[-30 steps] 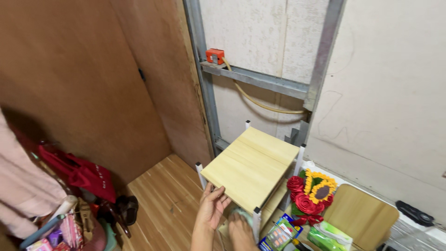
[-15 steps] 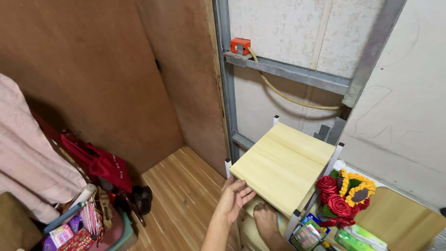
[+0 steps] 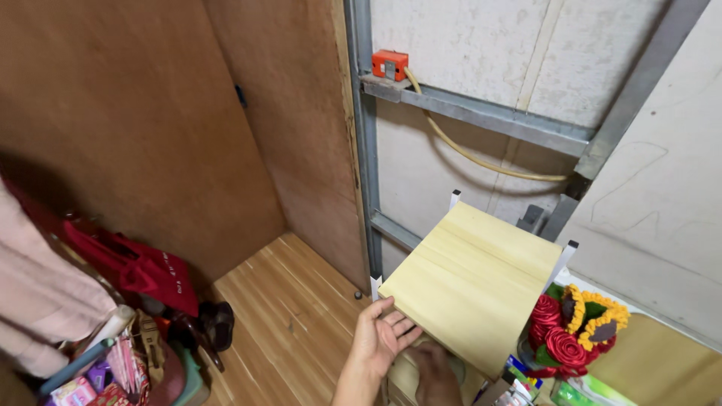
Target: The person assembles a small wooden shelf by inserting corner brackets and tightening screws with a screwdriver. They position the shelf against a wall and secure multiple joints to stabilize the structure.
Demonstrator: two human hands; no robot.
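Observation:
A small shelf unit with a pale wood top (image 3: 475, 280) and white corner posts stands against the wall. My left hand (image 3: 380, 338) rests with open fingers on the near left edge of the top. My right hand (image 3: 435, 370) reaches under the top, in shadow, onto a tan thing on the lower level; whether it grips that thing cannot be told.
A bunch of red and yellow artificial flowers (image 3: 573, 328) sits right of the shelf. A red bag (image 3: 128, 263) and clutter lie at left on the wood floor (image 3: 293, 323). An orange box (image 3: 389, 64) with a hose sits on a metal wall frame.
The view has swung left and moved in closer; the shelf now sits further right in the frame. My left hand stays on the shelf's near edge.

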